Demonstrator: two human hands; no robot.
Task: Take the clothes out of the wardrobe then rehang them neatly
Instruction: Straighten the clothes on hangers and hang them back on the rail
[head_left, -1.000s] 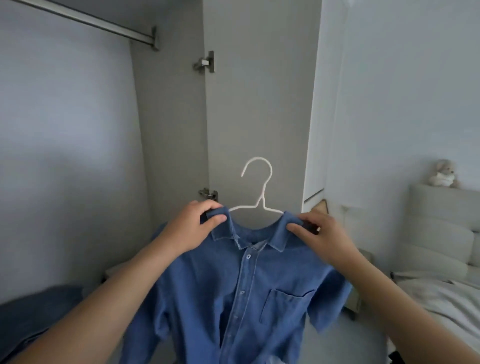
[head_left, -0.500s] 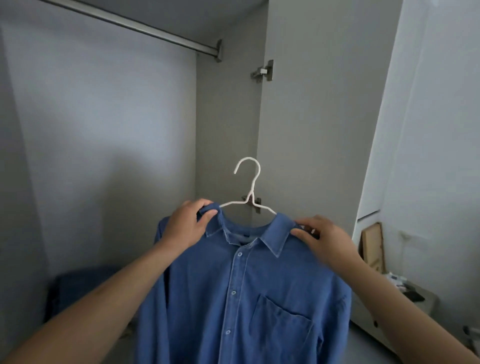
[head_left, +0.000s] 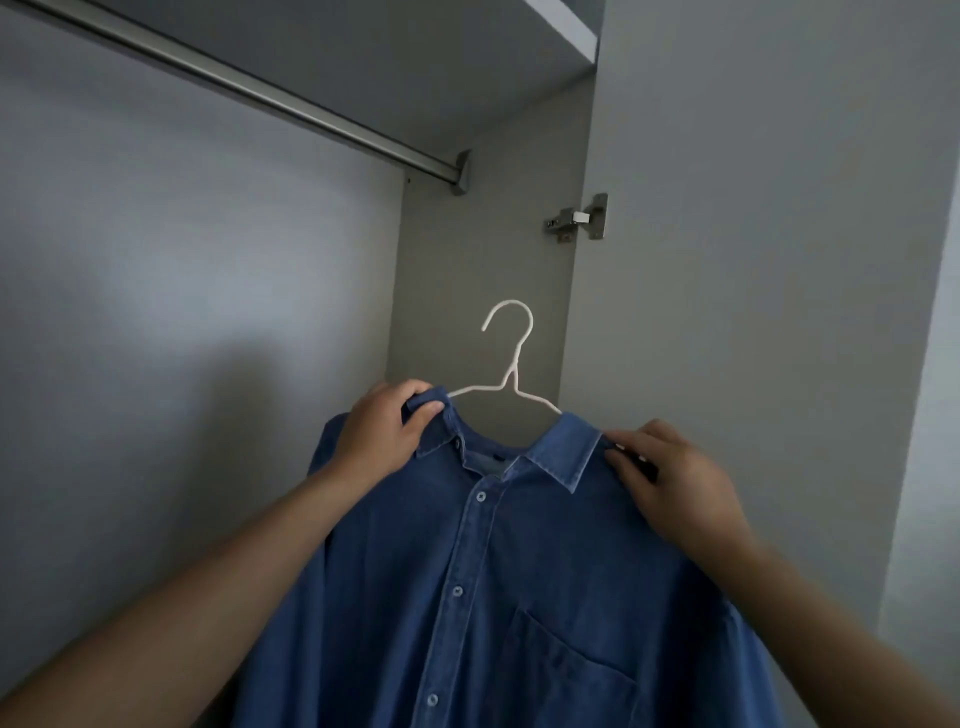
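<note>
A blue denim shirt (head_left: 498, 587) with a chest pocket hangs on a white wire hanger (head_left: 511, 358), held up in front of me inside the wardrobe. My left hand (head_left: 382, 434) pinches the shirt's left shoulder by the collar. My right hand (head_left: 670, 478) grips the right shoulder, over the hanger's end. The hanger's hook stands upright, well below the metal rail (head_left: 249, 93) that runs across the top left. The hook touches nothing.
The wardrobe's grey back wall (head_left: 182, 312) fills the left. Its side panel (head_left: 488, 249) and the open door (head_left: 753, 260) with a metal hinge (head_left: 576, 221) stand right of the rail's end bracket (head_left: 462, 171). A shelf (head_left: 566, 26) sits above.
My view has turned left and up into the wardrobe; the bed and room have left the frame. Both hands have raised the shirt on its hanger closer to the rail.
</note>
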